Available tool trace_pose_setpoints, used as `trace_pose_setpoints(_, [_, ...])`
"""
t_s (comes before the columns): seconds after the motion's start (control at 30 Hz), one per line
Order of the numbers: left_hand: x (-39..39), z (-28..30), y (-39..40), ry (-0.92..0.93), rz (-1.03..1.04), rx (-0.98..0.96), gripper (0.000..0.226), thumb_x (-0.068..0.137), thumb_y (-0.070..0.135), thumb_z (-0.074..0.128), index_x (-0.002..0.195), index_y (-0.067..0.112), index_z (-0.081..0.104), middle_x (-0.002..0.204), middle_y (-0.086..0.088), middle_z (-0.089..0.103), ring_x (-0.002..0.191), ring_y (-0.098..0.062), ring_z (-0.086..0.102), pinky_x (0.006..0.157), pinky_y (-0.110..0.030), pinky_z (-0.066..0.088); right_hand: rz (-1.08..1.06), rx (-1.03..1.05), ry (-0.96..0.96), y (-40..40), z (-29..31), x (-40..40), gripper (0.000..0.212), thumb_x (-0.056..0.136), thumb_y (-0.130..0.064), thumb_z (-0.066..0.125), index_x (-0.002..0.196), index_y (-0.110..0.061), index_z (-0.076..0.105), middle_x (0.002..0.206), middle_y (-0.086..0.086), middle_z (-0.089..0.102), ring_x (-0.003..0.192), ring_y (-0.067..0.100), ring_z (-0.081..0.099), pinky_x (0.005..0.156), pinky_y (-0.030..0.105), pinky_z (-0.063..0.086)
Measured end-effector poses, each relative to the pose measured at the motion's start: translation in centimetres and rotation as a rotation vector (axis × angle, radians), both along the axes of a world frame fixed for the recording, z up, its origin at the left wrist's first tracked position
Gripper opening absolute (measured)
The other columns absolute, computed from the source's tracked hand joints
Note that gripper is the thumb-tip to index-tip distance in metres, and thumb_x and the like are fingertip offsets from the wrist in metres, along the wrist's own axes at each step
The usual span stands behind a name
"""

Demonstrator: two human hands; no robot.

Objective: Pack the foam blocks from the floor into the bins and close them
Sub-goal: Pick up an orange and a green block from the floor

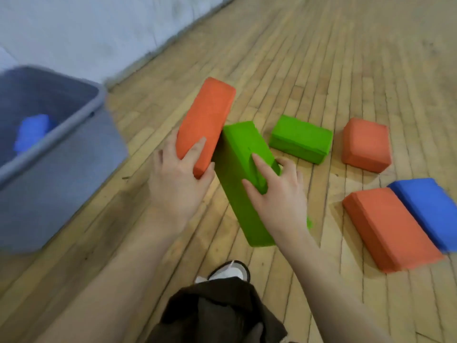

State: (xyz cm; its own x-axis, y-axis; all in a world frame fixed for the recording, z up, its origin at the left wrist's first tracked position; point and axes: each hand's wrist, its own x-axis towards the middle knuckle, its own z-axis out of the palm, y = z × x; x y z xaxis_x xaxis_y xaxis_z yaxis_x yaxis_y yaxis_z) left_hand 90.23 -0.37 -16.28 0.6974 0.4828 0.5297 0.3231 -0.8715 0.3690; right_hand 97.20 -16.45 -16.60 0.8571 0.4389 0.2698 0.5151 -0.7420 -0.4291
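Observation:
My left hand (178,179) grips the near end of a long orange foam block (206,120), lifted and tilted above the wooden floor. My right hand (277,191) holds a long green foam block (243,174), thumb on top and fingers around its right side. The two blocks touch at the middle. An open grey bin (61,169) stands at the left with a blue block (32,132) inside. On the floor to the right lie a short green block (300,138), a small orange block (366,144), a long orange block (388,226) and a blue block (430,209).
A pale wall (99,33) runs along the floor's far left edge behind the bin. My shoe (230,271) and dark trouser leg (217,315) show at the bottom centre. Bare wooden floor stretches to the upper right.

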Motion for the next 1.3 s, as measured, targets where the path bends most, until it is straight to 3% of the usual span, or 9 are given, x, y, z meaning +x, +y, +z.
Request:
trace_pose_setpoints(0.13, [-4.0, 4.3, 4.7, -0.06, 0.151, 0.035, 0.051, 0.083, 0.049, 0.047, 0.125, 0.023, 0.061, 0.135, -0.018, 0.046, 0.101, -0.04, 0.048, 0.079, -0.044, 0.048, 0.047, 0.114, -0.036, 7.0, 4.2, -3.2, 0.053, 0.083, -0.04, 0.064, 0.134, -0.033, 0.049, 0.133, 0.017, 0.042, 0.116, 0.04, 0.04, 0.089, 0.053, 0.045])
trace_pose_setpoints(0.27, [-7.4, 6.3, 10.1, -0.108, 0.244, 0.076, 0.046, 0.084, 0.042, 0.053, 0.122, 0.018, 0.062, 0.134, -0.023, 0.047, 0.098, -0.04, 0.049, 0.077, -0.042, 0.048, 0.133, 0.214, 0.051, 14.1, 7.3, -5.0, 0.057, 0.083, -0.039, 0.062, 0.137, -0.036, 0.045, 0.139, 0.008, 0.032, 0.124, 0.031, 0.031, 0.101, 0.047, 0.036])
trace_pose_setpoints(0.5, [-14.3, 8.1, 23.6, -0.132, 0.497, 0.028, 0.047, 0.08, 0.027, 0.068, 0.126, 0.022, 0.059, 0.143, -0.02, 0.037, 0.112, -0.045, 0.04, 0.079, -0.05, 0.047, 0.427, 0.376, 0.073, 30.3, 9.0, -8.5, 0.055, 0.073, -0.029, 0.071, 0.126, -0.029, 0.059, 0.132, 0.01, 0.042, 0.115, 0.031, 0.041, 0.095, 0.045, 0.041])
trace_pose_setpoints(0.67, [-18.0, 7.3, 32.1, -0.122, 0.651, -0.006, 0.047, 0.076, 0.013, 0.073, 0.122, 0.014, 0.062, 0.142, -0.027, 0.036, 0.113, -0.05, 0.038, 0.097, -0.053, 0.033, 0.579, 0.378, 0.028, 41.1, 9.0, -11.3, 0.044, 0.075, -0.027, 0.073, 0.118, -0.022, 0.065, 0.132, 0.013, 0.047, 0.111, 0.038, 0.044, 0.087, 0.051, 0.045])
trace_pose_setpoints(0.77, [-19.1, 5.3, 35.2, -0.008, 0.7, -0.02, 0.042, 0.085, 0.026, 0.059, 0.124, 0.01, 0.059, 0.142, -0.029, 0.035, 0.122, -0.053, 0.033, 0.102, -0.069, 0.022, 0.597, 0.361, 0.017, 45.5, 9.3, -12.3, 0.042, 0.084, -0.032, 0.065, 0.124, -0.02, 0.059, 0.14, 0.011, 0.039, 0.12, 0.036, 0.039, 0.092, 0.051, 0.04])
trace_pose_setpoints(0.83, [-19.3, 4.3, 35.9, 0.052, 0.755, -0.047, 0.051, 0.087, 0.037, 0.041, 0.128, 0.01, 0.055, 0.142, -0.026, 0.038, 0.129, -0.049, 0.031, 0.107, -0.066, 0.015, 0.659, 0.355, 0.051, 47.7, 10.0, -12.2, 0.042, 0.09, -0.033, 0.058, 0.128, -0.016, 0.054, 0.146, 0.01, 0.033, 0.126, 0.034, 0.037, 0.095, 0.05, 0.04])
trace_pose_setpoints(1.03, [-18.4, 4.2, 32.5, -0.009, 0.719, -0.129, 0.055, 0.088, 0.04, 0.031, 0.127, 0.01, 0.055, 0.139, -0.014, 0.047, 0.126, -0.036, 0.039, 0.103, -0.051, 0.028, 0.751, 0.344, -0.032, 46.3, 8.9, -11.2, 0.035, 0.091, -0.026, 0.052, 0.123, -0.013, 0.06, 0.138, 0.013, 0.048, 0.121, 0.035, 0.047, 0.093, 0.05, 0.043])
trace_pose_setpoints(1.17, [-16.2, 4.9, 28.5, -0.001, 0.546, -0.115, 0.048, 0.087, 0.036, 0.036, 0.117, 0.009, 0.062, 0.127, -0.011, 0.058, 0.114, -0.032, 0.052, 0.095, -0.039, 0.034, 0.745, 0.331, -0.051, 39.9, 6.3, -9.4, 0.032, 0.086, -0.02, 0.052, 0.112, -0.007, 0.065, 0.116, 0.013, 0.061, 0.102, 0.034, 0.059, 0.082, 0.047, 0.051])
trace_pose_setpoints(1.3, [-12.8, 4.2, 22.2, 0.102, 0.353, -0.11, 0.045, 0.086, 0.033, 0.038, 0.11, 0.006, 0.066, 0.118, -0.014, 0.063, 0.103, -0.033, 0.06, 0.086, -0.038, 0.041, 0.586, 0.26, -0.035, 30.3, 4.3, -5.7, 0.026, 0.092, -0.02, 0.053, 0.114, -0.012, 0.064, 0.112, 0.005, 0.063, 0.098, 0.026, 0.059, 0.074, 0.035, 0.049])
